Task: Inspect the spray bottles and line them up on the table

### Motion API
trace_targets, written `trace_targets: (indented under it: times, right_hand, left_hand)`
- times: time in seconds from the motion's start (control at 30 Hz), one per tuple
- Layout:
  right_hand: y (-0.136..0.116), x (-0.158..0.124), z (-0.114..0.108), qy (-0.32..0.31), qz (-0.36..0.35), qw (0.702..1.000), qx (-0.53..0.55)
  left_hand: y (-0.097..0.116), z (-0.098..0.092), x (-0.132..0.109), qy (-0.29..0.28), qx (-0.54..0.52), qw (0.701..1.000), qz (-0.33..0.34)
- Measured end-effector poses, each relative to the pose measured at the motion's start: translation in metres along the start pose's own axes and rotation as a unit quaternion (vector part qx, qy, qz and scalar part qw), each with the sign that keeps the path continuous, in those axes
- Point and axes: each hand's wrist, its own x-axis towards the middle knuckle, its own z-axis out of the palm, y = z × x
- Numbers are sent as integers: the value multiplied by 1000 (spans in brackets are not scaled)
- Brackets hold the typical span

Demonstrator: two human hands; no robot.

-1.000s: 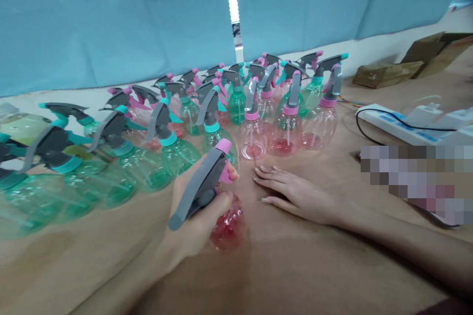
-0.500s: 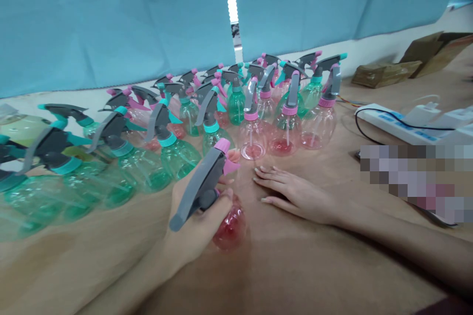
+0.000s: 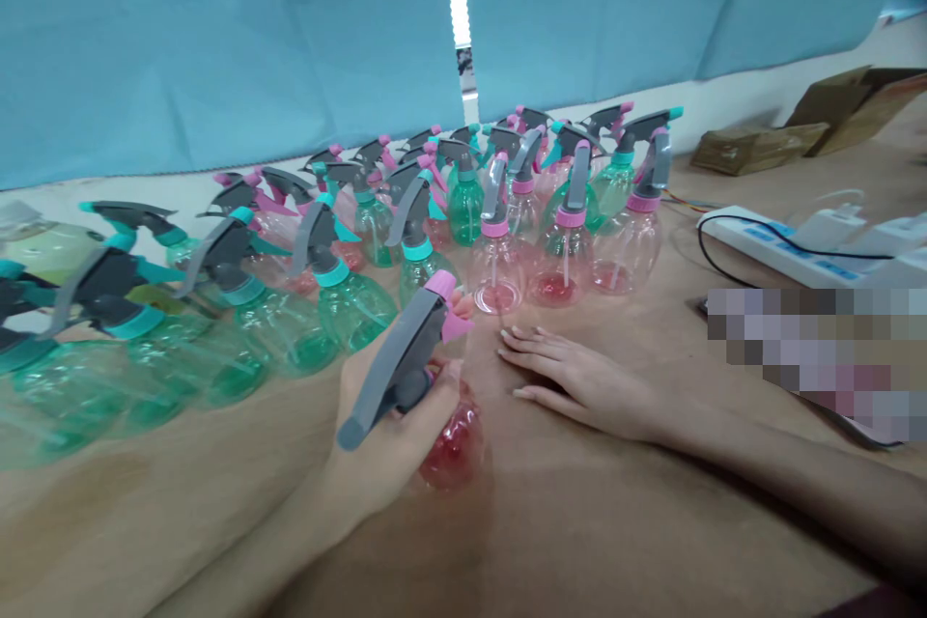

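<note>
My left hand (image 3: 387, 430) is wrapped round the neck of a pink spray bottle (image 3: 450, 444) with a grey trigger head and pink nozzle (image 3: 406, 352), its base near the brown table (image 3: 594, 521). One finger reaches to the pink nozzle tip. My right hand (image 3: 572, 377) lies flat on the table just right of the bottle, fingers stretched out and holding nothing. Behind both hands stand several pink spray bottles (image 3: 499, 261) and green spray bottles (image 3: 348, 299).
A large crowd of green and pink spray bottles fills the left and middle back of the table. A white power strip (image 3: 782, 251) with a black cable lies at the right. Brown cardboard boxes (image 3: 760, 145) sit at the far right. A blue curtain (image 3: 217, 39) hangs behind.
The bottle in my left hand has shifted slightly; the finger at the nozzle has moved a little. My right hand has stayed flat on the table.
</note>
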Motion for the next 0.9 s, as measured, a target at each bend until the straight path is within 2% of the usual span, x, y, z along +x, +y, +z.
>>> trace_targets:
  times: [0.23, 0.5, 0.9]
  right_hand:
    - [0, 0, 0, 8, -4, 1000, 13]
    - [1, 0, 1, 18, -6, 1000, 18]
    - [1, 0, 2, 18, -8, 1000, 16]
  left_hand:
    - [-1, 0, 1, 6, 14, 1000, 8]
    - [2, -1, 0, 23, 29, 999, -15]
    - [1, 0, 0, -5, -11, 1000, 3]
